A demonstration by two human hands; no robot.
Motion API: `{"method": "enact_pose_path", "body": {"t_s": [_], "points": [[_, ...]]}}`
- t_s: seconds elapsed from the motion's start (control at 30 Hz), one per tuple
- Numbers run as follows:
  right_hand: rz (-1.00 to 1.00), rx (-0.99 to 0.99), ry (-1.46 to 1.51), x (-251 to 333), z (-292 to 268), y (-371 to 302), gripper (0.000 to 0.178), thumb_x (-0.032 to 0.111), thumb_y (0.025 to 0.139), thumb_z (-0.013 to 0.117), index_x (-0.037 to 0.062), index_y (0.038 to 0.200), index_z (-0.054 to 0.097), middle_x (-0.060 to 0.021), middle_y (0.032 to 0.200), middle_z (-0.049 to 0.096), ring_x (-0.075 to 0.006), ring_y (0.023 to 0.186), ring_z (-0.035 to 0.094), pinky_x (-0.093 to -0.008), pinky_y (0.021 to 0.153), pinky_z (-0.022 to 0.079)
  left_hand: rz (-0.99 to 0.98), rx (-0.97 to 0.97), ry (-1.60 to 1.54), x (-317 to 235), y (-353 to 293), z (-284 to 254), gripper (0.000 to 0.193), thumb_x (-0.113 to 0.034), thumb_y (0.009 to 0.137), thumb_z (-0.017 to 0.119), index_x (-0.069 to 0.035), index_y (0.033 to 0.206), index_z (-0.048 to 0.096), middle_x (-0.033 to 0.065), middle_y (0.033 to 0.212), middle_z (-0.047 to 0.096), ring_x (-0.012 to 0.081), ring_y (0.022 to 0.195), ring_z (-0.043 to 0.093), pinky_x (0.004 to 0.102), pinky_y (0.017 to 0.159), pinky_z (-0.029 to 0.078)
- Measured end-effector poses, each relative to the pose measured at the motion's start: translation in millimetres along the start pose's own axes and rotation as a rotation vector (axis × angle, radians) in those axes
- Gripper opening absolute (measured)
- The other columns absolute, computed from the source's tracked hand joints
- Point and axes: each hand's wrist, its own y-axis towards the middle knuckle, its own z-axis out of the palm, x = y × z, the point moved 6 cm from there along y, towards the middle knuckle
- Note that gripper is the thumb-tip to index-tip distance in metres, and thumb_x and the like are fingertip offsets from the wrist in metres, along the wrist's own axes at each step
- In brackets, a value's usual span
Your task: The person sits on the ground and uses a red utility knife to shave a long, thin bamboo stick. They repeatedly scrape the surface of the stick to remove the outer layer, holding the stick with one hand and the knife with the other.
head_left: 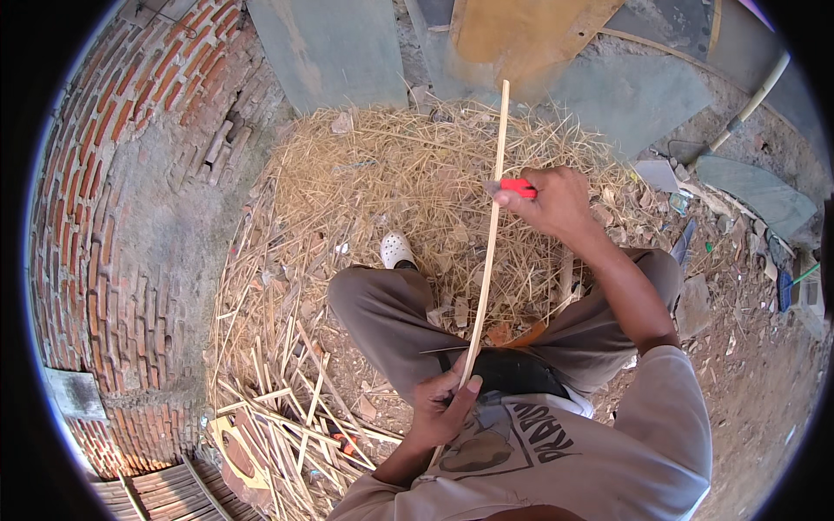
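A long, pale, slightly bowed strip of bamboo or wood (488,269) runs from my lap up toward the far panels. My left hand (443,406) is closed round its near part, in front of my shirt. Farther up, my right hand (556,200) grips a red utility knife (519,187). The knife's short blade meets the strip, and my right thumb lies close beside it. A dark pad (512,372) rests across my lap under the strip's lower part.
Straw-like shavings (391,165) cover the ground ahead. A heap of cut strips (300,425) lies near left, by a brick wall (122,217). Grey panels (334,52) and an orange-brown panel (521,39) lean at the back. Beyond my left knee shows a white clog (397,250).
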Motion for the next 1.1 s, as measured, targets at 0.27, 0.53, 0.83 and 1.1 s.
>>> {"method": "enact_pose_path", "body": {"t_s": [0.27, 0.53, 0.83, 1.1], "points": [[-0.186, 0.185, 0.042, 54.9, 9.4, -24.4, 0.07, 0.075, 0.077, 0.057, 0.0068, 0.062, 0.066, -0.0105, 0.048, 0.056, -0.0302, 0.048, 0.061, -0.0417, 0.048, 0.047, 0.011, -0.096, -0.105, 14.0, -4.3, -19.9, 0.042, -0.001, 0.097, 0.054, 0.001, 0.139, 0.048, -0.0111, 0.062, 0.041, -0.0018, 0.056, 0.031, 0.0169, 0.05, 0.023], [0.128, 0.114, 0.021, -9.4, 8.3, -0.3, 0.068, 0.075, 0.073, 0.062, 0.0086, 0.058, 0.064, -0.0093, 0.046, 0.053, -0.0295, 0.045, 0.059, -0.041, 0.046, 0.046, 0.037, -0.031, -0.008, 15.2, -10.7, -10.7, 0.042, 0.0, 0.096, 0.056, 0.003, 0.138, 0.049, -0.0105, 0.063, 0.042, -0.0015, 0.057, 0.033, 0.0162, 0.051, 0.025], [-0.034, 0.084, 0.025, 12.0, 11.3, -12.4, 0.069, 0.076, 0.071, 0.063, 0.0084, 0.058, 0.064, -0.0094, 0.046, 0.052, -0.0287, 0.043, 0.056, -0.0393, 0.045, 0.044, 0.014, -0.042, 0.076, 5.4, -11.0, -6.8, 0.042, 0.0, 0.095, 0.056, 0.003, 0.137, 0.05, -0.0107, 0.063, 0.041, -0.0008, 0.056, 0.032, 0.0181, 0.05, 0.025], [-0.018, 0.023, -0.054, -14.6, 15.8, 7.6, 0.07, 0.076, 0.072, 0.062, 0.0071, 0.058, 0.06, -0.0111, 0.047, 0.05, -0.0332, 0.046, 0.054, -0.0426, 0.047, 0.042, 0.019, -0.021, 0.077, 5.8, -7.9, -7.8, 0.043, -0.001, 0.096, 0.055, 0.002, 0.138, 0.049, -0.0098, 0.062, 0.04, -0.0002, 0.056, 0.031, 0.0179, 0.05, 0.024]]}}
